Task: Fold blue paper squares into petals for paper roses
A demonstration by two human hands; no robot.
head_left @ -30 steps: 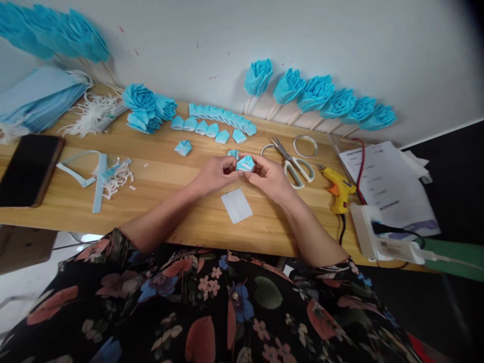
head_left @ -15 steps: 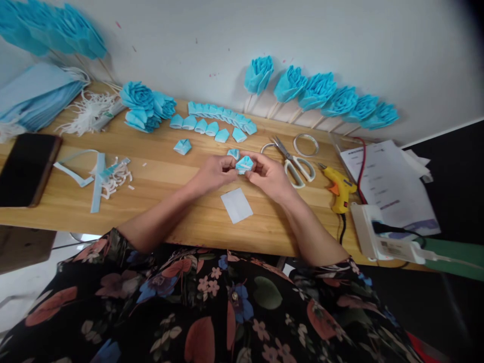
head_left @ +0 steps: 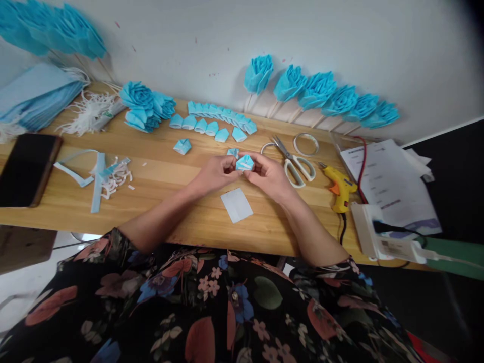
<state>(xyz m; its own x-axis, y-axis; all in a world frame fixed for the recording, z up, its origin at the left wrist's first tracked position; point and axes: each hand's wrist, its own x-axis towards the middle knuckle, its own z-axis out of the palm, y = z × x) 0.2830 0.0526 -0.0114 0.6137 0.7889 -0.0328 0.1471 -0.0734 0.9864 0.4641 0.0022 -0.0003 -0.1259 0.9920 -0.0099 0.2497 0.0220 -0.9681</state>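
Observation:
Between my two hands, above the middle of the table, is a small folded light-blue petal (head_left: 245, 163) with a white band across it. My left hand (head_left: 216, 173) pinches its left edge with thumb and fingers. My right hand (head_left: 267, 174) grips its right side, thumb below and fingers behind. Just behind it, another folded blue piece (head_left: 233, 152) shows in part, the rest hidden by my fingers. A pale square of fabric (head_left: 236, 205) lies flat on the wood in front of my hands. Farther left sits a single folded petal (head_left: 182, 146).
Rows of folded petals (head_left: 212, 126) lie at the back. White-handled scissors (head_left: 293, 161), a tape roll (head_left: 306, 144) and a yellow glue gun (head_left: 339, 189) are at right, beside a power strip (head_left: 366, 229). Blue flowers (head_left: 317, 91) lean on the wall. A phone (head_left: 26, 169) lies left.
The petal has turned slightly between my fingers, and its white band now faces up more. My left fingertips have shifted a little along its edge.

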